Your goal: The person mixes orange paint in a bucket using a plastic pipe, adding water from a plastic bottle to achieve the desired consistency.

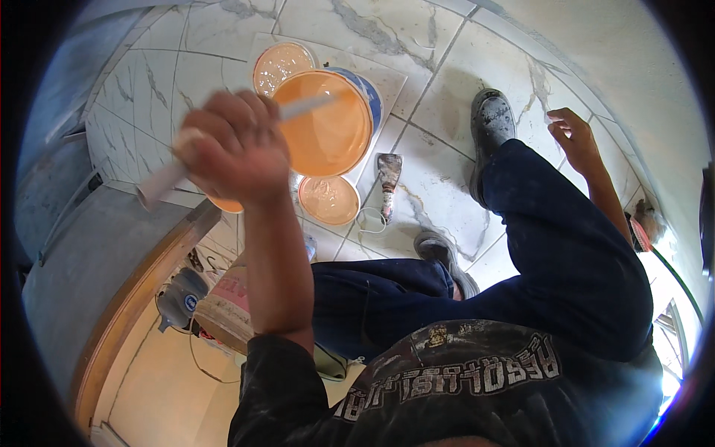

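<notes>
My left hand point(234, 149), slightly blurred, is closed around a white plastic pipe point(162, 183). The pipe slants across the top of a blue bucket point(372, 97), its far end over or in the orange paint point(324, 145); I cannot tell how deep. Beside the bucket lie two round lids coated with paler orange paint: one lid point(283, 67) on the far side, another lid point(329, 200) on the near side. A putty knife point(388, 179) lies on the tiles right of the bucket. Away to the right, my right hand point(571, 138) hangs past my knee, fingers loosely apart and holding nothing.
A pale square board or tile point(391, 74) lies under the bucket. Marble-patterned tiles point(432, 160) cover the floor. My shoes point(491, 123) rest to the right. At left runs a wooden edge point(134, 298), with a grey object point(182, 298) below it. A thin wire loop point(370, 229) lies near the knife.
</notes>
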`<state>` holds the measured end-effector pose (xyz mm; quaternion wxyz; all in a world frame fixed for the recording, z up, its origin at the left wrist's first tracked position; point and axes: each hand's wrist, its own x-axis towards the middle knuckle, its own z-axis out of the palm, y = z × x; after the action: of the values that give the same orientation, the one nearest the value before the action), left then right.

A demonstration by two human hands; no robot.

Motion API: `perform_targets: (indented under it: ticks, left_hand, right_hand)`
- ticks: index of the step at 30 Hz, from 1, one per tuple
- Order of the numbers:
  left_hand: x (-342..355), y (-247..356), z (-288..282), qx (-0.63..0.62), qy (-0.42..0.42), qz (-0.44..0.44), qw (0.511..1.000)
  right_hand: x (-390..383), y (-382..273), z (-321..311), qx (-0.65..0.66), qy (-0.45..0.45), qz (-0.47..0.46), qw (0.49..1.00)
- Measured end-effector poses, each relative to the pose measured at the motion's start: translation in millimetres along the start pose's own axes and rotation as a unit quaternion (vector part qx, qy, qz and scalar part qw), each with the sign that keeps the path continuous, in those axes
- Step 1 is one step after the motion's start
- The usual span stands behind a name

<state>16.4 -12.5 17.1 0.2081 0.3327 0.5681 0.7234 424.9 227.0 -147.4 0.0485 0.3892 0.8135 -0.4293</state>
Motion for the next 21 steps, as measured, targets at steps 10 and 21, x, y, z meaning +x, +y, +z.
perform_targets:
  ticks: [10, 21]
  left_hand:
    - [-61.2, 25.4, -55.6, 0.046, 0.026, -0.037, 0.998]
    - [3.8, 14.6, -46.4, 0.088, 0.16, -0.01, 0.983]
  right_hand:
    - [0.5, -4.0, -3.4, -0.007, -0.008, 0.007, 1.0]
    - [6.6, -6.3, 7.7, 0.019, -0.011, -0.001, 1.0]
